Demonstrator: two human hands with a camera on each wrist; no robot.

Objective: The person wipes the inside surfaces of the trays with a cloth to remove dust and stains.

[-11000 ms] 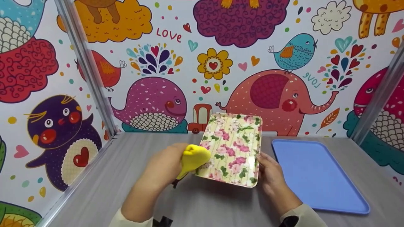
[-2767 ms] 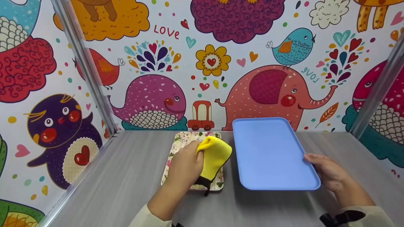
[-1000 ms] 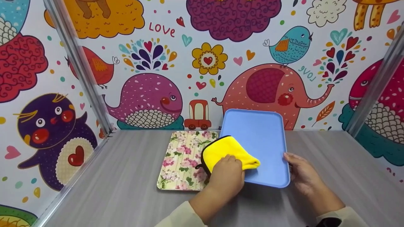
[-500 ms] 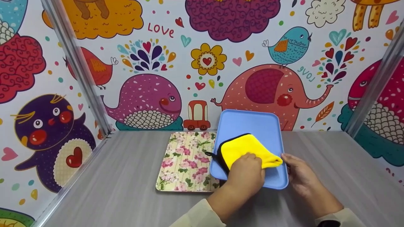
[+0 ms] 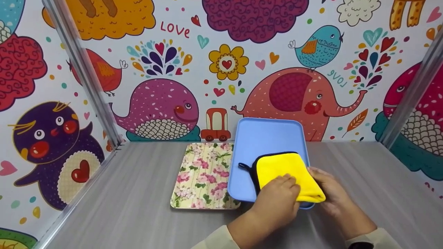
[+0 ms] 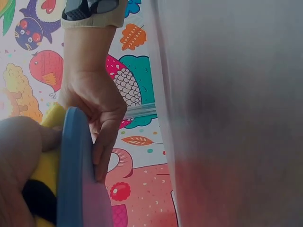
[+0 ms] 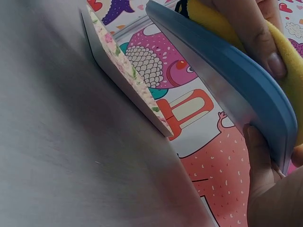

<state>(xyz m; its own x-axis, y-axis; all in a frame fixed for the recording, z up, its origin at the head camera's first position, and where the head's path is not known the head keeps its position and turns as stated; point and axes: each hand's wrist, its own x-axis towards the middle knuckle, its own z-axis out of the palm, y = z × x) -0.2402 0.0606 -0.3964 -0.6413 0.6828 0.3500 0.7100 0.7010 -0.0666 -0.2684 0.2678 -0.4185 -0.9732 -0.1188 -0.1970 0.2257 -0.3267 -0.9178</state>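
A blue rectangular tray point(image 5: 266, 138) is held up off the table with its face tilted toward me, its right edge gripped by my right hand point(image 5: 335, 193). In the right wrist view the right fingers are behind the tray's underside point(image 7: 222, 90). My left hand point(image 5: 277, 204) holds a yellow cloth point(image 5: 282, 166) with black trim and a black loop, pressing it against the tray's lower right part. The cloth overlaps the tray's right rim and the right fingertips. To the left, a floral tray point(image 5: 204, 173) lies flat, its right edge partly behind the blue tray.
The grey table point(image 5: 138, 183) extends to both sides. A cartoon-printed wall point(image 5: 221, 20) stands behind, with metal corner posts point(image 5: 83, 69) at left and right.
Earlier the floral tray was held up and wiped; it now lies on the table. The blue tray has been lifted and brought left, and the cloth has slid rightward and down across it.
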